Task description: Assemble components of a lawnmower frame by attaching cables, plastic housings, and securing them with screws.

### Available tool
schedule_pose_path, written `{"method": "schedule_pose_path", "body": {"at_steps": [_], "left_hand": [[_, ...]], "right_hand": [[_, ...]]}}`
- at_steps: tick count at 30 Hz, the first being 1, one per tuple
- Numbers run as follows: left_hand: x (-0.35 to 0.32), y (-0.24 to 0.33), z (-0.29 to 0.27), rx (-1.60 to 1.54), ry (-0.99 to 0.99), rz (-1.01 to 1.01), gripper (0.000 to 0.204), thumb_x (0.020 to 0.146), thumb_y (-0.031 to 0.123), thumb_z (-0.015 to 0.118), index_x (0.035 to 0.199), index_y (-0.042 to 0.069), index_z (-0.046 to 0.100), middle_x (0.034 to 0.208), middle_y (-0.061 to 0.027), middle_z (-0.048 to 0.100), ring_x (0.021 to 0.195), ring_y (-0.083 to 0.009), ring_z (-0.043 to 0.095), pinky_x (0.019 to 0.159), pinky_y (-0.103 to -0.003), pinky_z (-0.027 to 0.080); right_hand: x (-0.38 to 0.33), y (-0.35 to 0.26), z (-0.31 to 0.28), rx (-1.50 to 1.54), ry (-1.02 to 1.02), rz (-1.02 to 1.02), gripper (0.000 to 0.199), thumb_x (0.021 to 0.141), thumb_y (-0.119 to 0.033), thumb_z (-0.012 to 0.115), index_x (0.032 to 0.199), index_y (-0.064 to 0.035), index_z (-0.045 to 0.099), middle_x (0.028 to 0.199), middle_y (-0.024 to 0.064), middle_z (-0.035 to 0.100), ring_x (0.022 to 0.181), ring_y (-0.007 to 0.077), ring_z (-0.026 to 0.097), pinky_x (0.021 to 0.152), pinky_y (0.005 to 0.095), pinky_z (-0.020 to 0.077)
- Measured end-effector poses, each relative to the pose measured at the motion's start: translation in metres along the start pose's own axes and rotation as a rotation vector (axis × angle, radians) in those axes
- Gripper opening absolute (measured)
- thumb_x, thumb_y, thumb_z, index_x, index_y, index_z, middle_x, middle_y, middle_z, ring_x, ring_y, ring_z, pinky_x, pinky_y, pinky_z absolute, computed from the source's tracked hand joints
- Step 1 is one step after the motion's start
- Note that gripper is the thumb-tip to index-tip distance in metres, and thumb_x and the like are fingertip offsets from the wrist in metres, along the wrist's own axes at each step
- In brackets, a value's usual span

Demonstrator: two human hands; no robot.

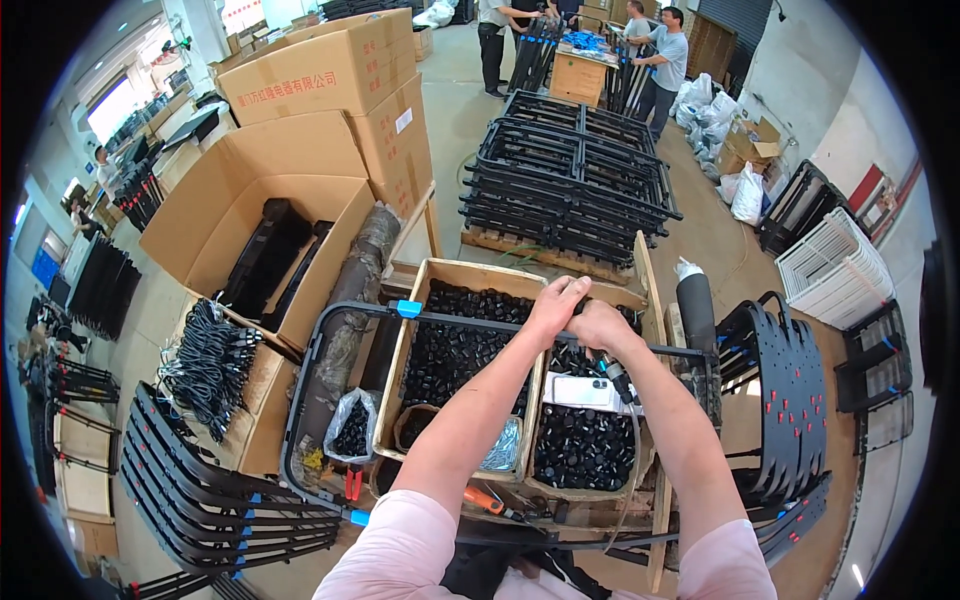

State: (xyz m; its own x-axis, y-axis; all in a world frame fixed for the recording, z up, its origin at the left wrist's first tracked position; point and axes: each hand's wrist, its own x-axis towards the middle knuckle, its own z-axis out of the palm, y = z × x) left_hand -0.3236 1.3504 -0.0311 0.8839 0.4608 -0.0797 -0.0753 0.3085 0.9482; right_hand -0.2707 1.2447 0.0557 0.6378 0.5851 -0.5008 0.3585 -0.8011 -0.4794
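My left hand (556, 303) and my right hand (602, 325) meet on the far bar of a black metal tube frame (305, 365) that lies across a wooden crate (405, 350). The left hand's fingers curl over the bar. Under the right hand a dark tool with a metal tip (617, 380) points down; how it is held is hidden. Blue clips (408, 308) sit on the frame's corners. The crate holds two heaps of small black plastic parts (455, 350), and a white flat box (580, 391) lies on the right heap.
An open cardboard box (215, 215) with black parts stands at left, beside bundled black cables (208, 360). Stacked black frames (570, 180) sit on a pallet ahead. Black perforated panels (785, 395) lean at right, curved black frames (200, 490) at lower left. People stand at a far table (580, 75).
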Motion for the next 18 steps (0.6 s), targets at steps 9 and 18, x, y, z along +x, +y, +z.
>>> {"method": "schedule_pose_path", "body": {"at_steps": [9, 18], "left_hand": [[0.003, 0.000, 0.001, 0.000, -0.014, -0.011, 0.036, 0.106, 0.038, 0.065, 0.112, 0.003, 0.071, 0.106, -0.0041, 0.070, 0.098, -0.0129, 0.061, 0.088, -0.031, 0.050], [0.001, 0.012, -0.002, -0.003, -0.023, -0.017, 0.036, 0.105, 0.038, 0.066, 0.112, 0.003, 0.072, 0.105, -0.0025, 0.070, 0.098, -0.0122, 0.060, 0.087, -0.031, 0.049]], "right_hand": [[0.039, 0.022, 0.006, 0.044, -0.031, -0.023, 0.022, 0.073, -0.011, 0.068, 0.083, 0.0071, 0.074, 0.080, 0.0167, 0.076, 0.075, 0.0267, 0.076, 0.067, 0.0392, 0.0578], [0.026, 0.011, 0.004, 0.236, -0.038, -0.058, 0.008, 0.072, 0.003, 0.066, 0.079, 0.0061, 0.069, 0.074, 0.0146, 0.069, 0.063, 0.0249, 0.070, 0.050, 0.0357, 0.0531]]}}
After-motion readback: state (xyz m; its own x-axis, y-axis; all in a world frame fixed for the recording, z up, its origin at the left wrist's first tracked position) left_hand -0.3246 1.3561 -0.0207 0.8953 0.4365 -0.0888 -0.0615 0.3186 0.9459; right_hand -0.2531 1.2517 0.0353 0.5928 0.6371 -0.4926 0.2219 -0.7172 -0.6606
